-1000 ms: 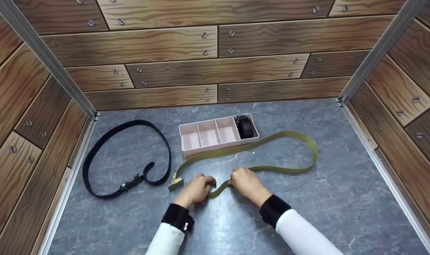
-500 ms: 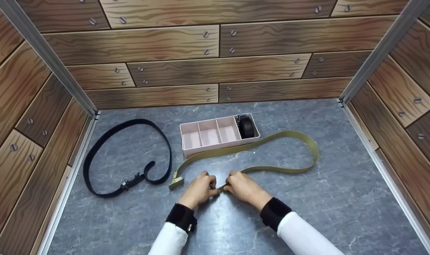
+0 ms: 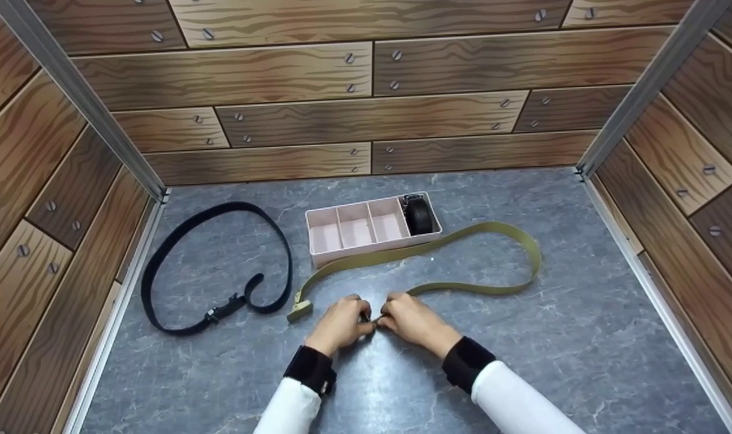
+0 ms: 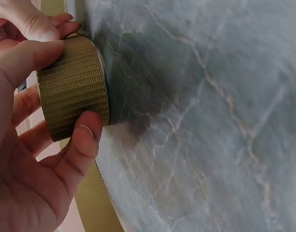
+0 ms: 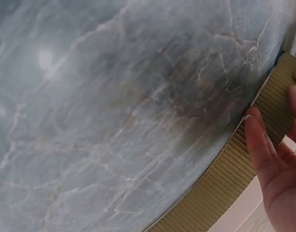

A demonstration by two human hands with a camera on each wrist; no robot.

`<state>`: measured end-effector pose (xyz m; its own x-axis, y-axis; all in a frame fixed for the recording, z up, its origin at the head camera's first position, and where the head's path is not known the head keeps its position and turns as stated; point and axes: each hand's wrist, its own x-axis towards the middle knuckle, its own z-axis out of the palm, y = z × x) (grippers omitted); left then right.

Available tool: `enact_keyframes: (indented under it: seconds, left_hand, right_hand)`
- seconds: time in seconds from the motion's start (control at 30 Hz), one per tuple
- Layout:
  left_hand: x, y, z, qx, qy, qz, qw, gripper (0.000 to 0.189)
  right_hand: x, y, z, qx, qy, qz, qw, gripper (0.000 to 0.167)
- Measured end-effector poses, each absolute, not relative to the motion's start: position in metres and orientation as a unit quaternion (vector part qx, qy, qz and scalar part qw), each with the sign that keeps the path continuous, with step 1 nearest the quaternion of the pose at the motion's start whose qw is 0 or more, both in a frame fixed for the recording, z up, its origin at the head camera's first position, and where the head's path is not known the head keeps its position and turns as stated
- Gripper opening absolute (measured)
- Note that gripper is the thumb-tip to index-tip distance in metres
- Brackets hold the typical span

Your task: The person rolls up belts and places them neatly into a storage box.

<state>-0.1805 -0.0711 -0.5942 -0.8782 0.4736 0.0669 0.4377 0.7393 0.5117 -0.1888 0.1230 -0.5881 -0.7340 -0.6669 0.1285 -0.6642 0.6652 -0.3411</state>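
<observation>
An olive webbing belt (image 3: 372, 259) lies in a long loop on the grey marbled surface, its buckle (image 3: 299, 308) resting left of my hands. My left hand (image 3: 340, 323) holds the belt's free end, which is coiled into a small roll (image 4: 73, 82). In the left wrist view the thumb and fingers curl around that roll's edges. Close beside it, my right hand (image 3: 415, 317) pinches the strap where it leaves the roll. The strap (image 5: 210, 193) stands on edge as it runs on from the right hand. Fingers hide most of the roll in the head view.
A pale pink tray (image 3: 357, 232) with several compartments stands behind the olive belt. Its rightmost compartment holds a coiled black belt (image 3: 419, 217). Another dark belt (image 3: 236, 207) with a black buckle lies looped at the left. Wood-print panels (image 3: 293, 72) wall the back and sides.
My hands have come closer together, the left shifting slightly right. The slack bend of olive strap between them has been taken up. Tray and dark belt are where they were.
</observation>
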Motion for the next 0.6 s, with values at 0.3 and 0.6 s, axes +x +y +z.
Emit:
enact_keyframes:
  seconds: [0.3, 0.6]
  left_hand:
    - [-0.1791, -0.0690, -0.5928, 0.250, 0.936, 0.246, 0.032, 0.018]
    - [-0.1809, -0.0690, -0.5932, 0.237, 0.926, 0.288, 0.051, 0.061]
  right_hand:
    - [-0.1886, 0.1210, -0.5881, -0.372, 0.910, -0.182, -0.002, 0.015]
    - [-0.1899, 0.1143, -0.5897, -0.372, 0.912, -0.175, -0.016, 0.015]
